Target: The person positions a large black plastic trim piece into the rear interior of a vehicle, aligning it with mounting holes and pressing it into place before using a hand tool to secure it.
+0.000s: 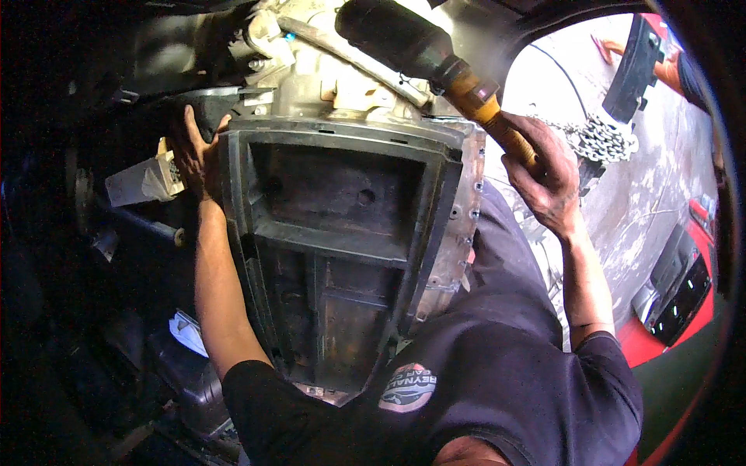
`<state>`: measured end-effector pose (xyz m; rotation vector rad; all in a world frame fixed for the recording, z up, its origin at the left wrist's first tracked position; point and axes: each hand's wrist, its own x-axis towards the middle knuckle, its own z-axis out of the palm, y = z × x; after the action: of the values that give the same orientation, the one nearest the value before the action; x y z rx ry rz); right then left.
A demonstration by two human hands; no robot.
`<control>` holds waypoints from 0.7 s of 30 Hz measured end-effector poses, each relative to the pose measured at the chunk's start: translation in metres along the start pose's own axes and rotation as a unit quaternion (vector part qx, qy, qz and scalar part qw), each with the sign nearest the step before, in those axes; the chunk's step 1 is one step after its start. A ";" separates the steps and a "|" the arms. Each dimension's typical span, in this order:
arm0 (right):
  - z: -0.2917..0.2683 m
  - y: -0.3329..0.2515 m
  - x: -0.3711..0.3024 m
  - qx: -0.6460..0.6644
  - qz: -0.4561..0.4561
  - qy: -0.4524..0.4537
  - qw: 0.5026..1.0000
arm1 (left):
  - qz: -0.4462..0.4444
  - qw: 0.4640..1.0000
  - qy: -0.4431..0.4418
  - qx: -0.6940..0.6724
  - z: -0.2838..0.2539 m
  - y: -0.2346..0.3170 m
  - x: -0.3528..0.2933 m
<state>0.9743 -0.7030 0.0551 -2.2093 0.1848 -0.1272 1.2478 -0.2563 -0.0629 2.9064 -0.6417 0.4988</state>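
A large black trapezoid panel (334, 252) with raised ribs and recesses stands in front of my torso, its wide end farthest from me. At its far left corner, my left hand (203, 151) has its fingers spread, with the thumb beside the corner. My right hand (544, 172) is wrapped round the yellow-orange handle of a tool (396, 39) with a thick black head. That head hangs above the panel's far edge, tilted up to the left; its exact kind is unclear. A metal sheet with a riveted edge (460, 225) shows along the panel's right side.
Brightly lit bare metal with a slanting bar (357, 58) lies beyond the panel. A whitish block (148, 182) is left of my left hand. At right are a chain (602, 140), a red body part (670, 311) and another person's hand (667, 74) at a black curved piece (633, 70).
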 end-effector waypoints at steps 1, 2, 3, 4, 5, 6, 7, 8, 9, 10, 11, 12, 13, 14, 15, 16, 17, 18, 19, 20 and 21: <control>0.001 -0.001 0.001 0.003 -0.007 0.000 1.000 | -0.028 0.999 -0.017 -0.009 -0.005 0.005 0.001; 0.001 -0.001 0.001 0.002 0.001 0.002 1.000 | -0.056 0.998 -0.033 -0.018 -0.009 0.005 0.002; 0.001 -0.001 -0.001 0.001 0.008 0.004 1.000 | 0.050 0.998 -0.039 0.026 -0.007 -0.008 -0.002; 0.002 0.001 -0.001 -0.005 -0.017 0.010 1.000 | 0.008 0.999 -0.032 -0.011 -0.003 -0.016 -0.005; 0.000 0.002 -0.001 -0.018 -0.034 -0.002 0.999 | -0.031 0.998 -0.046 -0.032 -0.005 -0.007 -0.001; 0.000 0.002 -0.002 -0.026 -0.020 0.012 0.999 | -0.071 0.994 -0.059 -0.051 -0.007 0.001 0.005; 0.001 0.000 -0.002 -0.030 -0.010 0.025 0.999 | -0.103 0.989 -0.074 -0.073 -0.010 0.003 0.006; 0.002 -0.001 -0.002 -0.034 -0.015 0.032 0.999 | -0.094 0.991 -0.058 -0.073 -0.009 0.005 0.004; 0.002 -0.002 -0.002 -0.023 0.006 0.029 0.999 | -0.091 0.993 -0.059 -0.044 -0.008 0.006 0.003; 0.002 -0.001 -0.002 -0.024 0.003 0.033 0.999 | -0.086 0.994 -0.059 -0.013 -0.013 0.011 0.005; 0.003 -0.002 -0.001 -0.022 0.000 0.033 0.999 | -0.090 0.994 -0.053 -0.009 -0.012 -0.001 0.003; 0.002 -0.007 0.001 -0.020 -0.009 0.032 0.999 | 0.012 0.999 -0.035 -0.019 -0.007 -0.019 -0.002; 0.001 -0.011 0.001 -0.018 0.013 0.027 0.999 | 0.003 0.999 -0.026 -0.027 -0.006 -0.012 -0.003; -0.001 -0.014 0.002 -0.015 0.036 0.022 0.999 | -0.007 0.999 -0.016 -0.035 -0.006 -0.006 -0.001; -0.001 -0.014 0.003 -0.017 0.034 0.022 0.999 | -0.008 0.999 -0.014 -0.036 -0.005 -0.004 0.000; 0.000 -0.012 0.002 -0.012 0.036 0.025 0.999 | -0.001 0.999 -0.012 -0.044 -0.004 -0.004 0.000; 0.000 -0.010 0.002 -0.007 0.038 0.028 0.999 | 0.007 0.999 -0.009 -0.052 -0.004 -0.005 0.000; -0.001 -0.010 0.002 -0.007 0.036 0.027 0.999 | 0.002 0.999 -0.008 -0.051 -0.003 -0.006 0.002; 0.000 -0.012 0.002 0.005 0.037 0.026 0.999 | 0.001 0.999 -0.005 -0.047 -0.002 -0.012 0.000; 0.000 -0.013 0.002 0.017 0.038 0.024 0.999 | 0.055 0.998 -0.010 0.035 -0.001 -0.016 -0.004; -0.001 -0.014 0.001 0.019 0.034 0.024 0.999 | 0.045 0.998 -0.002 0.035 0.002 -0.019 -0.006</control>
<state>0.9766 -0.6954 0.0667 -2.1598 0.2810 -0.1448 1.2512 -0.2367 -0.0676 2.9547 -0.7751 0.5376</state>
